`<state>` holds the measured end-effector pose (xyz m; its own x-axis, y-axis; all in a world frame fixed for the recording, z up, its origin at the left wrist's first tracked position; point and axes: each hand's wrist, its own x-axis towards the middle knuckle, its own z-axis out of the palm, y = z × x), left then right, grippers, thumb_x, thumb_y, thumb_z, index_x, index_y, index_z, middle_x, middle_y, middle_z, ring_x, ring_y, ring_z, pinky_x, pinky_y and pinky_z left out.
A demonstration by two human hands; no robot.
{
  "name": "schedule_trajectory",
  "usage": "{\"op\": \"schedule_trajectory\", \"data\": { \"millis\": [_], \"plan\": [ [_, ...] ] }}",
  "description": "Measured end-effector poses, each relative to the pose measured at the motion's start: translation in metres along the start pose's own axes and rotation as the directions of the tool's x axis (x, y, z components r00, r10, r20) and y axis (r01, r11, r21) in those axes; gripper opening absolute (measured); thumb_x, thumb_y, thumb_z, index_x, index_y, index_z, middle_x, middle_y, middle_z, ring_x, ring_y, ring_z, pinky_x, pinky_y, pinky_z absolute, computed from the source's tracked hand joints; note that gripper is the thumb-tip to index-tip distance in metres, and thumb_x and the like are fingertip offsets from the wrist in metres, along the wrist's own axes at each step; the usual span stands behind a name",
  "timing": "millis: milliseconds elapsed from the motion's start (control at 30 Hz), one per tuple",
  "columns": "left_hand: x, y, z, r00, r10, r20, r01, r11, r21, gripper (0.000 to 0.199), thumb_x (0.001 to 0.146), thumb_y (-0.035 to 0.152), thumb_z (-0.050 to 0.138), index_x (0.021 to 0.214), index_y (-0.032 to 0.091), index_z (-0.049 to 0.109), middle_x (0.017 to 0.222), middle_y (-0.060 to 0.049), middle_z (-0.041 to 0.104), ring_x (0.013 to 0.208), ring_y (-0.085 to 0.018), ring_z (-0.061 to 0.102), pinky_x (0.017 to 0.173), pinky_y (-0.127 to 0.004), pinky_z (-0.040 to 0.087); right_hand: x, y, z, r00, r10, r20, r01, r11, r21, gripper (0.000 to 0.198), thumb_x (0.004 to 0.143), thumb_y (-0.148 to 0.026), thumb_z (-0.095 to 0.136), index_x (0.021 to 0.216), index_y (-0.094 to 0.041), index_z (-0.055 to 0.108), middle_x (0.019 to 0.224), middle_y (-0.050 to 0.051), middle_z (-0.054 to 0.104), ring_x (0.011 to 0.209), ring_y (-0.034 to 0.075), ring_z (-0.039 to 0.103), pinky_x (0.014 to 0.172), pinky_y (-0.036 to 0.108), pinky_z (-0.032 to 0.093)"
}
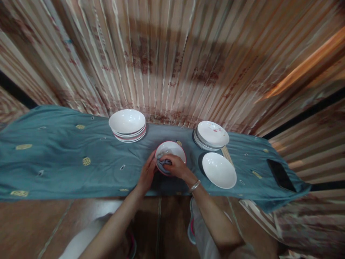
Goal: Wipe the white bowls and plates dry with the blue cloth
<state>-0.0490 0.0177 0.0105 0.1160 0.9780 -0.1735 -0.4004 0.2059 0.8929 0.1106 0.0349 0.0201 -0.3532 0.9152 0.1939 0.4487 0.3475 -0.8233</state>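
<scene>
A white bowl with a red rim (176, 148) stands at the front middle of the table. My left hand (148, 171) grips its left side, the fingers partly hidden by the bowl. Inside the bowl, my right hand (174, 166) is closed on a grey-blue cloth (162, 166), which presses against the inner wall. A silver bangle circles my right wrist. Just right of my hands sits another white bowl (219, 171). Behind it is a stack of white plates (212, 133), the top one with a floral print. A stack of white bowls (127, 121) stands back left.
A teal patterned cloth (61, 151) covers the long narrow table. Something like wooden chopsticks (227, 155) lies beside the plate stack. A black phone (281, 175) rests near the right end. Pleated curtains (167, 64) hang close behind the table.
</scene>
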Motion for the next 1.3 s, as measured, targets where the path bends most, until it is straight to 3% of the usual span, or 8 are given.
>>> {"op": "schedule_trajectory", "data": {
  "millis": [267, 467, 633, 800, 1067, 1300],
  "plan": [
    [0.008, -0.005, 0.006, 0.997, 0.064, -0.041, -0.061, 0.996, 0.072, 0.060, 0.078, 0.052, 0.068, 0.130, 0.022, 0.063, 0.149, -0.009, 0.055, 0.140, -0.028, 0.046, 0.113, -0.041, 0.042, 0.010, -0.011, 0.014, 0.968, -0.028, -0.251, 0.006, 0.996, -0.088, 0.027, 0.079, -0.014, 0.052, 0.099, -0.022, 0.068, 0.106, 0.005, 0.073, 0.104, 0.020, 0.066, 0.098, 0.032, 0.051],
    [0.007, -0.006, 0.007, 0.995, 0.096, 0.002, -0.096, 0.988, 0.117, 0.062, 0.077, 0.045, 0.072, 0.134, 0.023, 0.060, 0.152, -0.007, 0.051, 0.145, -0.027, 0.040, 0.117, -0.041, 0.038, 0.019, -0.014, 0.012, 0.940, -0.069, -0.334, -0.011, 0.972, -0.234, 0.027, 0.085, -0.011, 0.048, 0.101, -0.022, 0.066, 0.115, 0.006, 0.070, 0.117, 0.021, 0.060, 0.108, 0.036, 0.045],
    [-0.003, 0.001, 0.012, 0.998, 0.044, 0.036, -0.047, 0.994, 0.098, 0.069, 0.075, 0.041, 0.075, 0.140, 0.025, 0.056, 0.143, -0.010, 0.060, 0.136, -0.030, 0.051, 0.107, -0.042, 0.048, 0.021, -0.009, 0.005, 0.936, -0.089, -0.340, -0.047, 0.927, -0.373, 0.031, 0.092, -0.011, 0.044, 0.112, -0.018, 0.066, 0.127, 0.012, 0.064, 0.126, 0.022, 0.055, 0.116, 0.040, 0.038],
    [-0.011, 0.008, 0.016, 0.996, -0.051, 0.069, 0.045, 0.994, 0.095, 0.082, 0.074, 0.045, 0.076, 0.148, 0.027, 0.046, 0.136, -0.010, 0.064, 0.120, -0.030, 0.062, 0.092, -0.040, 0.058, 0.020, 0.001, -0.004, 0.929, -0.031, -0.369, -0.150, 0.880, -0.451, 0.035, 0.093, -0.009, 0.044, 0.119, -0.015, 0.067, 0.132, 0.016, 0.059, 0.130, 0.028, 0.052, 0.115, 0.044, 0.039],
    [-0.012, 0.008, 0.020, 0.996, -0.071, 0.057, 0.065, 0.992, 0.111, 0.082, 0.074, 0.045, 0.076, 0.148, 0.029, 0.046, 0.133, -0.009, 0.064, 0.114, -0.031, 0.064, 0.079, -0.039, 0.062, -0.002, 0.015, -0.014, 0.958, -0.095, -0.271, -0.099, 0.778, -0.621, 0.042, 0.092, -0.004, 0.042, 0.128, -0.012, 0.063, 0.139, 0.019, 0.056, 0.129, 0.028, 0.052, 0.114, 0.047, 0.041],
    [-0.013, 0.011, 0.021, 0.996, -0.072, 0.059, 0.065, 0.992, 0.109, 0.083, 0.071, 0.044, 0.078, 0.146, 0.028, 0.048, 0.134, -0.009, 0.064, 0.111, -0.032, 0.064, 0.076, -0.041, 0.063, -0.020, 0.019, -0.020, 0.977, -0.065, -0.203, -0.089, 0.741, -0.665, 0.040, 0.093, -0.006, 0.044, 0.128, -0.012, 0.062, 0.140, 0.021, 0.056, 0.128, 0.029, 0.054, 0.110, 0.049, 0.044]
  ]
}}
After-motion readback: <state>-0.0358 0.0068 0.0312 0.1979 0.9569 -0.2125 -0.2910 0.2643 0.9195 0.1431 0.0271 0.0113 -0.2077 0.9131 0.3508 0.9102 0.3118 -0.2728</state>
